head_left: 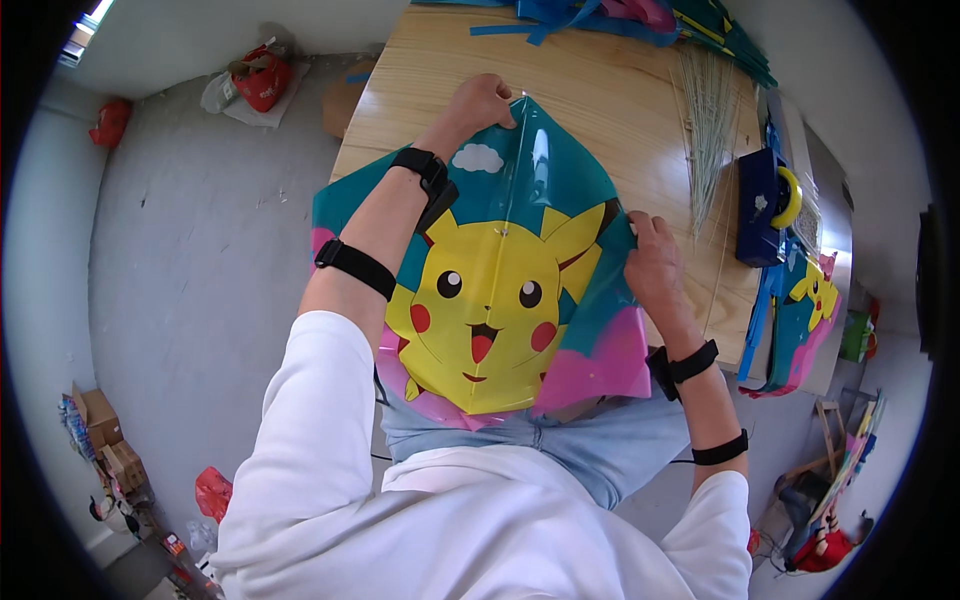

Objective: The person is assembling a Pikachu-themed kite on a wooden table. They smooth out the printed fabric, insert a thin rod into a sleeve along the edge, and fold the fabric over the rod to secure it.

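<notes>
Left hand (485, 103) in the upper middle of the frame, fingers curled, at the top corner of a kite-shaped plastic sheet (480, 320). Its grip looks closed down to a pinch on the film there. Right hand (655, 265) right of centre, at the sheet's right-hand corner; grip also drawn in, thumb and fingers together on the edge. Exact fingertip contact partly hidden on both.

Sheet fills the centre of the frame: upper part over the tabletop (620, 110), lower part over the person's blue jeans (620, 440). Print: yellow cartoon creature with red cheeks, teal ground, white cloud, pink toward the bottom. A crease runs down the middle; glossy highlight near the top.

Black straps (355, 268) around both forearms; white sleeves above them.

On the tabletop, upper right: a loose bundle of thin pale sticks (700, 140); just right of it a dark blue tape dispenser (757, 225) with a yellow roll (788, 197). Blue strips (560, 18) lie along the top edge of the frame. At far right, a second printed sheet (805, 310) in similar colours.

Grey floor (200, 270) at left; red bag (262, 80) upper left; cardboard boxes (108, 430) lower left.
</notes>
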Demonstrator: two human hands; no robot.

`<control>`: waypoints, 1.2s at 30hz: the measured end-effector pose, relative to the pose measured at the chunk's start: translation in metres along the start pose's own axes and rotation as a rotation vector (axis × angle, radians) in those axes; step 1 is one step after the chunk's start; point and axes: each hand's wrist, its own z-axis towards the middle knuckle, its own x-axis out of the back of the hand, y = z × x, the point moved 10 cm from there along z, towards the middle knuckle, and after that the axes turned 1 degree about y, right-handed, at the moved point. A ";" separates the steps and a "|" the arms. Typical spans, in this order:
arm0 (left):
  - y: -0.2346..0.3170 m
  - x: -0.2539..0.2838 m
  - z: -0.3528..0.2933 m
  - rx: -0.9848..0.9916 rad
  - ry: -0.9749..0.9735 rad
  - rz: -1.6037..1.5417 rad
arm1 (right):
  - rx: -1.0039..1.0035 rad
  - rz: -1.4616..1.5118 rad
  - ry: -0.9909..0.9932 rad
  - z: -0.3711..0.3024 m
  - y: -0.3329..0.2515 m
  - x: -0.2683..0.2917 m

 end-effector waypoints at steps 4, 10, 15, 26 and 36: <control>0.013 -0.011 -0.005 0.129 -0.201 -0.302 | -0.062 -0.118 0.091 0.016 0.035 0.023; 0.050 0.003 -0.023 0.093 -0.260 -0.617 | 0.032 0.546 0.120 0.089 -0.031 0.057; 0.072 0.012 -0.030 0.098 -0.226 -0.679 | 0.255 0.728 0.289 0.138 -0.114 0.085; 0.090 0.019 -0.040 0.038 -0.203 -0.600 | 0.055 1.108 0.042 0.178 -0.103 0.047; 0.102 0.024 -0.028 -0.081 -0.139 -0.702 | -0.029 1.157 0.060 0.179 -0.094 0.044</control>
